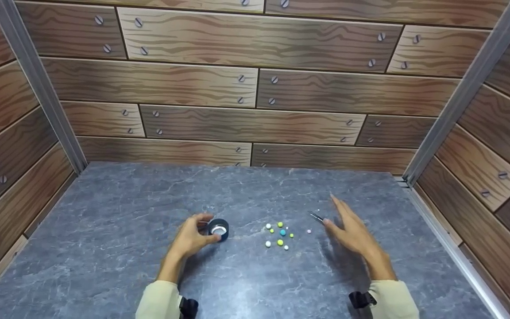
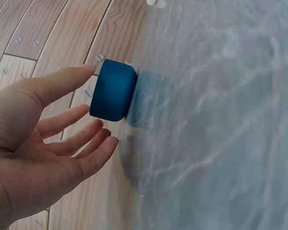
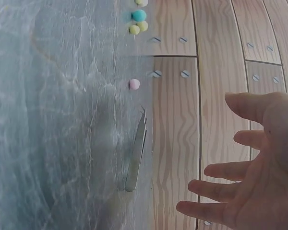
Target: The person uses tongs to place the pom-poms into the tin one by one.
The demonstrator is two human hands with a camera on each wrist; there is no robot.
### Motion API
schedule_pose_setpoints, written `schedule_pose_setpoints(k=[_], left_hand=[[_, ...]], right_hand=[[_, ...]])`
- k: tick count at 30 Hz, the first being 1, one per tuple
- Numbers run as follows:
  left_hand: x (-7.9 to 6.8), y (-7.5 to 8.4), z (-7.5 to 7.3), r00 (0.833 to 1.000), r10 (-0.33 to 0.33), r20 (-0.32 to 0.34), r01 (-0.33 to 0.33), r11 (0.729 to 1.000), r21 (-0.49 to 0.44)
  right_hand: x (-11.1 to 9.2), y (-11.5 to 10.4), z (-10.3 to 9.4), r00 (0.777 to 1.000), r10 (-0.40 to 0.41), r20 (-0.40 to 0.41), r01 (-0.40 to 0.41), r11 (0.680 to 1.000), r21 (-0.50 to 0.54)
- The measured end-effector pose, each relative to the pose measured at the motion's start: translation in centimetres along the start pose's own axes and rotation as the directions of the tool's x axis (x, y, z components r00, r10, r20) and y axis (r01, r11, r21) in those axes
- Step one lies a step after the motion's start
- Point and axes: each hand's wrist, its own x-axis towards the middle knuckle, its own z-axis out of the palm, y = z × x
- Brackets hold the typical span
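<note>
A small round dark blue container, silvery inside, stands on the table; the left wrist view shows its blue side wall. Beside it is my left hand, thumb and fingers spread around its near side without closing on it. Metal tweezers with a bent tip lie on the table, seen whole in the right wrist view. My right hand hovers over their handle end, fingers extended and holding nothing. Between the hands lie several small balls, among them a blue ball and a pink ball.
Yellow-green balls and white balls lie loosely grouped around the blue one. The grey marbled table is bounded by wood-patterned walls at the back and sides, with metal posts at the corners.
</note>
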Motion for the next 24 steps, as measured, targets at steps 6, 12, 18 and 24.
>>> schedule_pose_setpoints(k=[6, 12, 18, 24], left_hand=[[0.31, -0.34, 0.39, 1.0, -0.008, 0.02, 0.01, 0.995, -0.097], [0.42, -0.63, 0.58, 0.999, 0.02, 0.037, -0.015, 0.99, -0.139], [0.46, -0.67, 0.62, 0.998, 0.058, 0.033, -0.053, 0.99, -0.129], [0.47, -0.5, 0.4, 0.999, 0.03, 0.032, -0.026, 0.994, -0.11]], right_hand=[[0.19, -0.18, 0.34, 1.0, -0.025, 0.001, 0.025, 1.0, 0.007], [0.4, 0.07, 0.45, 1.0, -0.03, 0.001, 0.03, 0.999, 0.035], [0.64, 0.4, 0.36, 1.0, -0.024, -0.001, 0.024, 0.997, 0.074], [0.67, 0.54, 0.2, 1.0, -0.005, 0.012, 0.004, 0.996, 0.085]])
